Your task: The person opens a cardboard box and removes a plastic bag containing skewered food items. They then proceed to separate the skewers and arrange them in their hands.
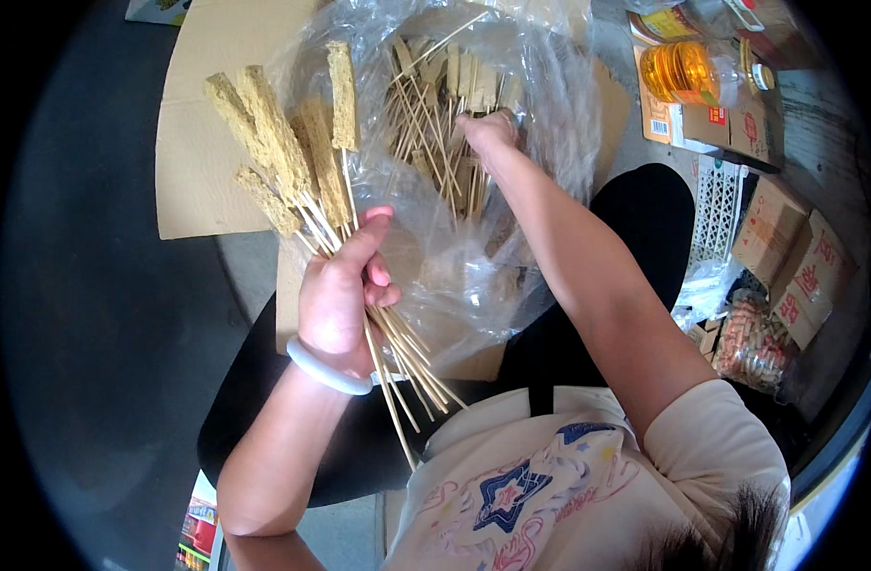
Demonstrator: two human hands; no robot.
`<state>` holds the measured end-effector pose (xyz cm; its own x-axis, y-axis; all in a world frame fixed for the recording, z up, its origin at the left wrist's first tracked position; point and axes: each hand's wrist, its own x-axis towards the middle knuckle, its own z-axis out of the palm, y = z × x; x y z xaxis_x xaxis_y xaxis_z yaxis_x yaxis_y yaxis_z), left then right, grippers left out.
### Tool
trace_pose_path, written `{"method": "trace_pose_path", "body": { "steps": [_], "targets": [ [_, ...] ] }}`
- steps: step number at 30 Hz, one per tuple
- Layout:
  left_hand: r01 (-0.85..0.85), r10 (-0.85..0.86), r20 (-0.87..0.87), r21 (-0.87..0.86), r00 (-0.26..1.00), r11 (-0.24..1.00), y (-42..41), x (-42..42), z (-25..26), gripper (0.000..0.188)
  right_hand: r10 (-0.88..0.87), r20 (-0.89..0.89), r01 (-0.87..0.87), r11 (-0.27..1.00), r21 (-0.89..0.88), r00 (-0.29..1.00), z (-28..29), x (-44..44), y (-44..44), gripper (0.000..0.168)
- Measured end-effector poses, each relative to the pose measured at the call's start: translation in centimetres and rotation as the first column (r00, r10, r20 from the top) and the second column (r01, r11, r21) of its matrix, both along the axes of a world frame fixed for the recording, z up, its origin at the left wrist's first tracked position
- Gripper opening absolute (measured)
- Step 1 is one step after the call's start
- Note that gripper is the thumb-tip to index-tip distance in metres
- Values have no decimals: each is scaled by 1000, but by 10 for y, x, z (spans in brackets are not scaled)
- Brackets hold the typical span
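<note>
My left hand [346,285] is closed round a bundle of wooden skewers [407,357]. Porous tan food pieces [275,135], perhaps dried tofu, sit on their upper ends and fan out above my fist. My right hand [489,132] reaches into a clear plastic bag [556,135] lining a cardboard box. Many more skewered pieces [432,135] lie crisscrossed in there, some heads up and some sticks up. The right fingers are among these sticks, partly hidden, so I cannot see whether they grip one.
A box flap [221,157] spreads out at left. To the right are a bottle of yellow oil [681,71] on cartons, a white plastic crate [717,200], an opened carton [792,243] and a clear bag of small pinkish pieces [753,339]. My knees flank the box.
</note>
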<state>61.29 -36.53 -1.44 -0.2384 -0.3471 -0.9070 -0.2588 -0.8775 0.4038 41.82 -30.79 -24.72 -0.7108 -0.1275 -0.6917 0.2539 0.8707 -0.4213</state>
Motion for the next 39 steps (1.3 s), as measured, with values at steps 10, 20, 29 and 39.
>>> {"method": "trace_pose_path", "body": {
  "steps": [10, 20, 29, 39],
  "targets": [
    [-17, 17, 1, 21, 1000, 1000, -2, -1, -5, 18, 431, -211, -425, 902, 74, 877, 23, 34, -20, 66],
    [-28, 29, -22, 47, 999, 999, -1, 1, -9, 15, 219, -146, -213, 975, 56, 965, 14, 27, -22, 77],
    [-45, 46, -33, 53, 998, 998, -2, 3, -6, 17, -157, 131, 170, 981, -95, 979, -14, -12, -7, 64],
    [-41, 42, -15, 62, 999, 997, -4, 3, -10, 15, -192, 477, 387, 852, -353, 858, -26, -26, 6, 24]
  ]
}}
